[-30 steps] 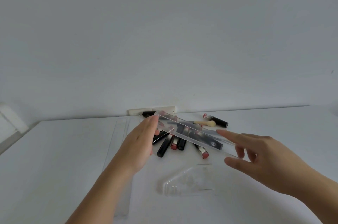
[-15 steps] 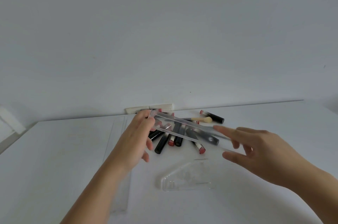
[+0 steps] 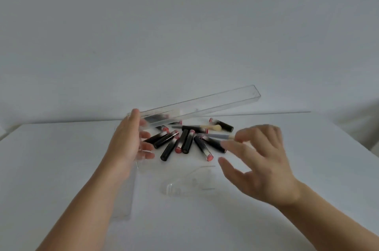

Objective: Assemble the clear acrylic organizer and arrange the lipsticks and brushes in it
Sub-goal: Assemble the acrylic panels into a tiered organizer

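Left hand (image 3: 131,138) grips one end of a long clear acrylic tray (image 3: 196,105), raised above scattered lipsticks (image 3: 184,142) and brushes (image 3: 207,127). Right hand (image 3: 260,164) hovers spread, empty. Assembly barely begun; nothing arranged.

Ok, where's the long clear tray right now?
Head view, centre: the long clear tray is held up by the left hand at its left end, slanting up-right over the lipsticks.

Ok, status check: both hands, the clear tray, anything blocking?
Left hand holds one end of long clear tray, raised. Right hand open, holding nothing. Lipsticks and brushes piled beneath tray.
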The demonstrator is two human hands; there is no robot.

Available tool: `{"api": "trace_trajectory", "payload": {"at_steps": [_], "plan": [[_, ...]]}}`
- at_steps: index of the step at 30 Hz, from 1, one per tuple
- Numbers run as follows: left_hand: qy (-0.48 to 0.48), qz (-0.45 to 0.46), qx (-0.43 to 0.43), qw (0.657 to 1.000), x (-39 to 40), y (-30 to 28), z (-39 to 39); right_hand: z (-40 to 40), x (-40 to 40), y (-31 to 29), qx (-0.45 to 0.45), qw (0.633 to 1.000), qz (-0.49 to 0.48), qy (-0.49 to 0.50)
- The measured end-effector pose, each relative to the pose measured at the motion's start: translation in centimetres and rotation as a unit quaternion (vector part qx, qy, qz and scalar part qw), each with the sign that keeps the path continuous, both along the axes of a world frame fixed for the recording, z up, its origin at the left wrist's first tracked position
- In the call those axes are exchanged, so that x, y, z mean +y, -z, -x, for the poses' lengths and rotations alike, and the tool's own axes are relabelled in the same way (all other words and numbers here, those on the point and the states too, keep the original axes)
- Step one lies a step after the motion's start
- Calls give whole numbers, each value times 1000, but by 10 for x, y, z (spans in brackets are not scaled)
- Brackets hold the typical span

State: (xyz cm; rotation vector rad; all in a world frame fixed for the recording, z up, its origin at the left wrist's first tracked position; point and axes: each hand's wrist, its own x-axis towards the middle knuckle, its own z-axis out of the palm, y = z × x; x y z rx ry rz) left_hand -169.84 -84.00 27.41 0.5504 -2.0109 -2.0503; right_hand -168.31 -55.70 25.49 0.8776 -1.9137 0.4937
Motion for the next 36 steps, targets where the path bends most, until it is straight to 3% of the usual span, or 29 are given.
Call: {"api": "trace_trajectory", "payload": {"at_steps": [2,5,8,14,19,23,25,30,36], "plan": [[-1,-37,-6,999,-1,-1,1,-6,-10,4,-130,984,-116,-38],[-3,-28,-9,1000,2,0,1,-7,-22,8,-306,909,-282,21],[-4,-3,-4,1000,4,0,1,-3,-26,9,-361,873,-326,41],[2,20,-1,1000,5,3,3,-2,-29,-4,-394,854,-338,21],[7,21,3,1000,5,5,4,-8,-23,-8,-481,843,-242,-4],[9,25,6,1000,5,6,4,-8,-7,-12,-519,846,-113,40],[10,24,8,1000,5,7,4,-6,3,-14,-572,820,-12,15],[17,26,10,999,6,7,3,-6,32,-18,-679,698,201,-105],[17,26,10,999,7,6,3,-2,56,-4,-662,672,291,-159]]}}
